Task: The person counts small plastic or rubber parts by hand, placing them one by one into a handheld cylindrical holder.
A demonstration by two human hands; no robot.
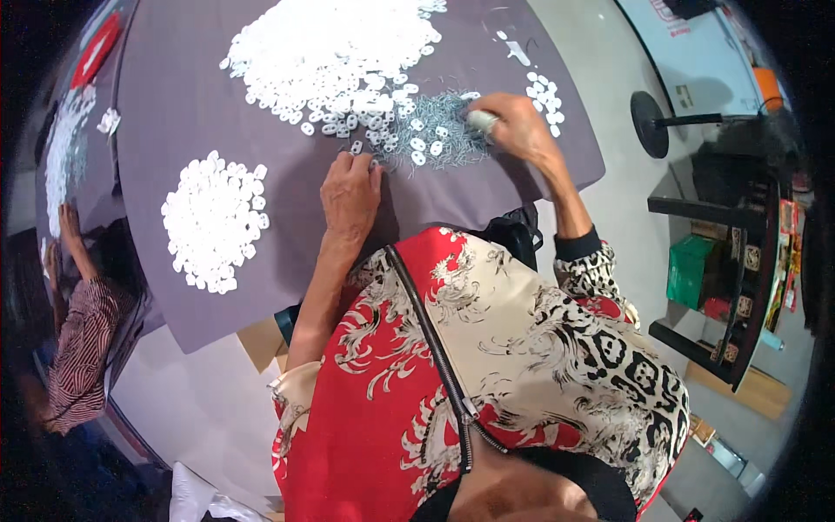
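Note:
My left hand (350, 196) is closed at the near edge of the pieces, its fingertips pinching a small white two-holed plastic piece (357, 148). My right hand (517, 130) is curled over the right side of a heap of thin grey metal pins (448, 148). A whitish wrap or finger cover (481, 120) shows at its fingers; whatever the fingertips hold is hidden. Several white pieces lie on top of the pins. Beyond my hands spreads a large pile of the same white pieces (322, 52).
A smaller heap of white pieces (216, 222) lies left on the grey-purple tablecloth (287, 183). A few white pieces (544, 100) sit near the right edge. At far left another person's hands (70, 228) are at a second table. A black shelf (739, 261) stands to the right.

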